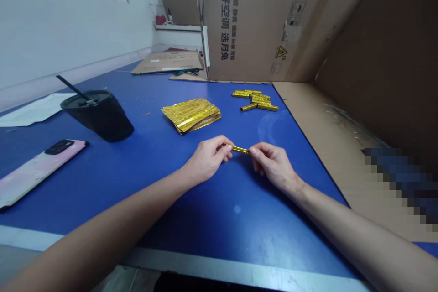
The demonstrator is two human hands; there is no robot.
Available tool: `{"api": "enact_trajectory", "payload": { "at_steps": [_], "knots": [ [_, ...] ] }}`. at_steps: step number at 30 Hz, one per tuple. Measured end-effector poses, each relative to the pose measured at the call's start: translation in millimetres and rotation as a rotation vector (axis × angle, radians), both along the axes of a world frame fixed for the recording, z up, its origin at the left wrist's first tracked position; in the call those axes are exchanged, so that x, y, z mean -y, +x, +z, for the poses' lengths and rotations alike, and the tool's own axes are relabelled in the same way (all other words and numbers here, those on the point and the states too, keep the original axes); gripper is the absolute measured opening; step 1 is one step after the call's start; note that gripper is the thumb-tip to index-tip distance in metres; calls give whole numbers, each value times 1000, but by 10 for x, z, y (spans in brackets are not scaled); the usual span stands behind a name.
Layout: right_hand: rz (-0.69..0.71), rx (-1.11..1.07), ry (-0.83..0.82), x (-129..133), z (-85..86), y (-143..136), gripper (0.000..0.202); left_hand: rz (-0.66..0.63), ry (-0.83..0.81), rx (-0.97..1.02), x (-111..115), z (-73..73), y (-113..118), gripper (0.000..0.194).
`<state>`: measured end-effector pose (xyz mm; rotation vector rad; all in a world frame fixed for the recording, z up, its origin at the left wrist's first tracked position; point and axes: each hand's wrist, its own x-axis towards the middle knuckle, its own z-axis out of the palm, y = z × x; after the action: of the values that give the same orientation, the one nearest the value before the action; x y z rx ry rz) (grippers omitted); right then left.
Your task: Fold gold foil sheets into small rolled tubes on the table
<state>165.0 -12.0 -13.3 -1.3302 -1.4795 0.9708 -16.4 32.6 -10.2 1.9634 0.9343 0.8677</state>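
A thin gold foil paper roll (240, 149) is stretched level between my two hands, just over the blue tabletop. My left hand (209, 157) pinches its left end, and my right hand (272, 162) pinches the right end between thumb and fingers. The ends of the roll are hidden by my fingertips. Beyond my left hand lies a stack of flat gold foil paper sheets (191, 114), slightly fanned. Farther back on the right, several finished-looking gold rolls (260, 99) lie in a loose pile.
On the left stand a black lidded cup (99, 116) with a straw and a pink-white phone (41, 169) lying face down. A white paper (36, 108) lies behind them. A large cardboard box (253, 23) walls off the back, with cardboard (318, 146) along the right edge.
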Motion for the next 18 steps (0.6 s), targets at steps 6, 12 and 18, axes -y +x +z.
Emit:
{"api": "enact_trajectory", "payload": {
  "at_steps": [6, 12, 18],
  "knots": [
    [-45, -48, 21, -18, -20, 6, 29, -15, 6, -68, 13, 16, 18, 15],
    [-70, -59, -14, -30, -12, 7, 31, -28, -32, -144, 47, 34, 33, 17],
    [-56, -76, -19, -32, -23, 2, 34, -61, 36, -200, 100, 36, 46, 21]
  ]
}}
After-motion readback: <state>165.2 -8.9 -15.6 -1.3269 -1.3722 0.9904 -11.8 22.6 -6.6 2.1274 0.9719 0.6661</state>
